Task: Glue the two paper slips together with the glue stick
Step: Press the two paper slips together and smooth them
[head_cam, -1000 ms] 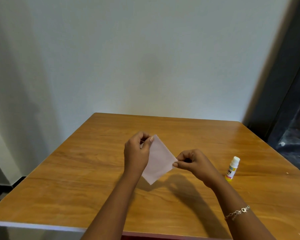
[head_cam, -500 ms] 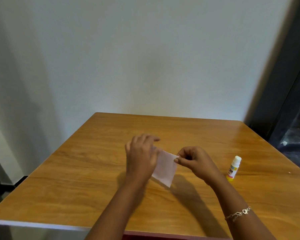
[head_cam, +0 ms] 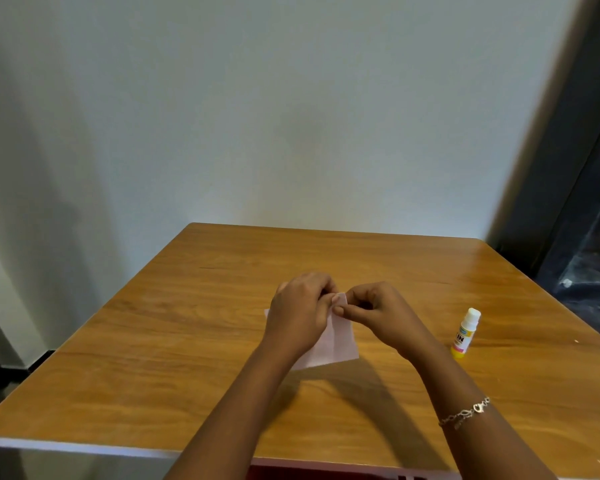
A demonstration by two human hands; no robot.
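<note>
A pale pink paper slip [head_cam: 340, 342] lies at the middle of the wooden table [head_cam: 174, 344], partly hidden under my hands. My left hand [head_cam: 300, 315] and my right hand [head_cam: 378, 311] meet over its far corner, and both pinch that corner between thumb and fingers. A small bit of paper pokes out at the left of my left hand. I cannot tell whether one slip or two lie there. The glue stick [head_cam: 465, 334], yellow with a white cap, stands upright on the table to the right of my right hand, untouched.
A plain white wall rises behind the table's far edge. At the right a dark doorway [head_cam: 589, 216] opens beside the table. The table's near edge runs along the bottom of the view.
The paper was held up in the air between both hands; it has come down flat onto the table. Both hands have drawn together at its far corner.
</note>
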